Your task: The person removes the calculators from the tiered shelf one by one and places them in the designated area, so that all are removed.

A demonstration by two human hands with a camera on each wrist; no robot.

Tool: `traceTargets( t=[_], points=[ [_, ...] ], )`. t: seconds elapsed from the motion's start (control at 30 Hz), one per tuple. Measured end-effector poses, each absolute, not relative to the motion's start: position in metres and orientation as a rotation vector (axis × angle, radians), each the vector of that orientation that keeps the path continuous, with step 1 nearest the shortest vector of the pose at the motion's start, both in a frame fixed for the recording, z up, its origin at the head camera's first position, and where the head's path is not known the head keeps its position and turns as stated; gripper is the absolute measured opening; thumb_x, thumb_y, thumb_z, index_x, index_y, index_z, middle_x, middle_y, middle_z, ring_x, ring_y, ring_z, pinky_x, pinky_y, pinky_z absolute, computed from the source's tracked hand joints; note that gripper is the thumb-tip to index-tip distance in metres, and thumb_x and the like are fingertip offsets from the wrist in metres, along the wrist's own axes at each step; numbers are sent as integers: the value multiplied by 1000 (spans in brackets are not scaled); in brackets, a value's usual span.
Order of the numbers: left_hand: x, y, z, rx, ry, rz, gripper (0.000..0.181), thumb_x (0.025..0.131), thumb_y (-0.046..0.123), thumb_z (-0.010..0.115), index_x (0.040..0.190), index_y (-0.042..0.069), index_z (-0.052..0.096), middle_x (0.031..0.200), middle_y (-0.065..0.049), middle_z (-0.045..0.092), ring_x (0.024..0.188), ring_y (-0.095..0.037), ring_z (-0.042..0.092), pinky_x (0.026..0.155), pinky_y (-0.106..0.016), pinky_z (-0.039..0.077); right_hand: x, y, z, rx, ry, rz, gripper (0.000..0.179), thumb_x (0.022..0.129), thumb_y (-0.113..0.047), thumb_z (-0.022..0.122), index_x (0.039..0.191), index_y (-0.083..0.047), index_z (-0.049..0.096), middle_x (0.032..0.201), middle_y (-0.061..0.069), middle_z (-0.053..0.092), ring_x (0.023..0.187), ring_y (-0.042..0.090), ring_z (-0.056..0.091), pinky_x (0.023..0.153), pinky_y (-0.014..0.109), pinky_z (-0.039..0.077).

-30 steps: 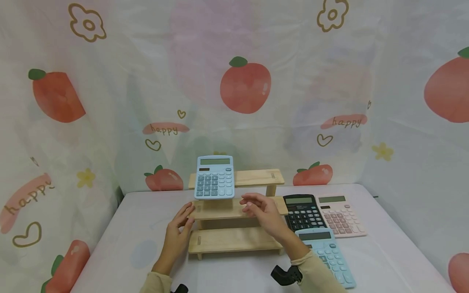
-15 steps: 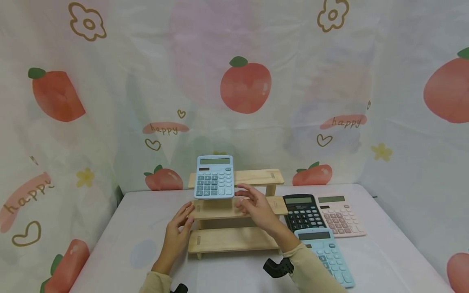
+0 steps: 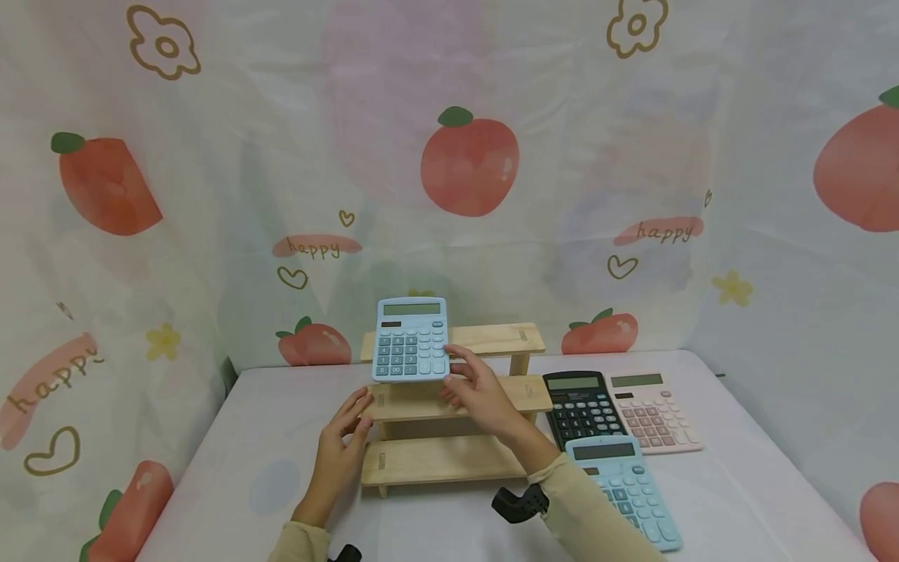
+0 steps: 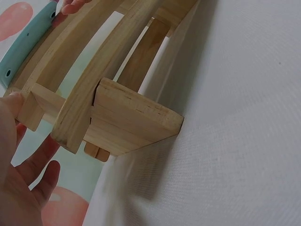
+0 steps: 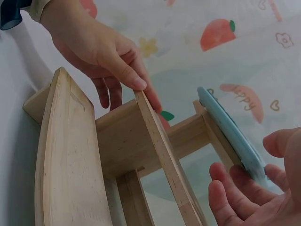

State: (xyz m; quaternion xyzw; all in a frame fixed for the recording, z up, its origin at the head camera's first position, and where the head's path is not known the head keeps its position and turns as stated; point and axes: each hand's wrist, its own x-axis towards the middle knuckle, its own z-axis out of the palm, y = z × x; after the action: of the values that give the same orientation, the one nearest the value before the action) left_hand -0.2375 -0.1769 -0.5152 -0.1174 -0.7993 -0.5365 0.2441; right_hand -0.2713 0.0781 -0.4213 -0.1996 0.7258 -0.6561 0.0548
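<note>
white, faintly creased fabric forms the backdrop [image 3: 562, 140], printed with red fruit [image 3: 469, 168], yellow flowers [image 3: 733, 288] and outlined hearts [image 3: 292, 277] (the lettering [image 3: 313, 247] reads "happy", more than once), and it walls in the back and both sides of a pale, cloth-textured tabletop [image 3: 253, 437]. near the middle is a three-tiered wooden stand [image 3: 442, 459]; a pale blue calculator [image 3: 412, 339] lies across the left part of its top tier, keys facing the head camera, near end jutting past the plank. the left hand [image 3: 342, 449] holds the left end of the middle tier between thumb and forefinger. the right hand [image 3: 485, 398] has bent fingertips at the pale blue calculator's right edge, though i cannot tell whether they pinch it. to the stand's right lie a black calculator [image 3: 581, 402], a pink calculator [image 3: 653, 410] and, nearer, a turquoise calculator [image 3: 642, 488], its lower left covered by the right sleeve [image 3: 590, 519]. the left sleeve [image 3: 302, 541] is cut off at the bottom of the head view. the left wrist view catches only a strip of the pale blue calculator's underside; the right wrist view crops the right hand.
</note>
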Motion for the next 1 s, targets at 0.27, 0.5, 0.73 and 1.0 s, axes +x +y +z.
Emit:
traceTargets(
  t=[0.27,0.5,0.73,1.0],
  points=[
    [-232,-172,-508,-268,-2203,-1453,35,99,4,62,133,-3,64,147,-18,57,127,-34,60,82,-14,53,-274,74,-422,-572,2172,-2044,53,101,0,49,153,-7,37,133,31,60,97,32,68,72,24,54],
    [-219,-165,-487,-309,-2179,-1423,34,98,0,61,130,-8,64,144,-24,58,122,-39,61,81,-15,54,-277,73,-424,-541,2157,-2093,52,101,2,49,152,-6,39,130,31,61,94,31,69,71,21,54],
    [-220,-165,-487,-320,-2191,-1403,34,97,0,61,130,-8,63,144,-26,57,124,-40,61,82,-17,55,-277,74,-426,-517,2168,-2120,51,101,2,50,150,-6,41,127,31,63,91,26,70,72,22,55],
    [-234,-173,-510,-276,-2214,-1422,36,98,5,63,133,-3,64,147,-20,56,130,-35,59,83,-18,55,-275,75,-426,-464,2174,-2144,51,99,3,52,148,-8,44,126,30,65,86,19,70,71,22,55]
  ],
)
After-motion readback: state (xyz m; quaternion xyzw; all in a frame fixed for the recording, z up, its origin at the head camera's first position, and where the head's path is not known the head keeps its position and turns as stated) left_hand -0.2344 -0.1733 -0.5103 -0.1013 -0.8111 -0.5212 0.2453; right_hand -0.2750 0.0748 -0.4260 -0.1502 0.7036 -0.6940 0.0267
